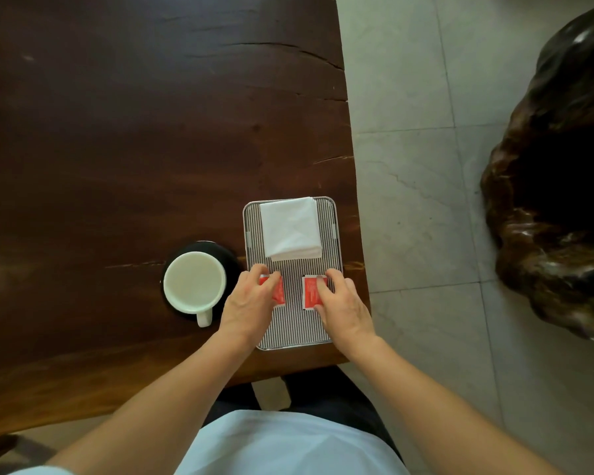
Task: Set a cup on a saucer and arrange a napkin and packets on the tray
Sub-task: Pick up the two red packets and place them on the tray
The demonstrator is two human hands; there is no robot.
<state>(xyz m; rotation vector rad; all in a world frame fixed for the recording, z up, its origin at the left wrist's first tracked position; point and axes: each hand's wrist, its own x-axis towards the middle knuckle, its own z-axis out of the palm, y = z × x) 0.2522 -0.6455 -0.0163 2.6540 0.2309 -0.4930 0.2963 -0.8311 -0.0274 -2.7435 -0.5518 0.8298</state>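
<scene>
A striped metal tray [294, 323] lies near the table's right edge. A folded white napkin [290, 228] rests on its far half. Two red packets lie side by side on its near half. My left hand [249, 303] has its fingers on the left packet [279, 293], covering most of it. My right hand [342, 305] presses its fingers on the right packet [310, 291]. Left of the tray, a white cup [194, 286] stands on a black saucer [232, 260], its handle pointing toward me.
The dark wooden table [134, 149] ends just right of the tray, with pale floor tiles [419, 166] beyond. A large dark carved wooden piece [556, 183] stands on the floor at the right.
</scene>
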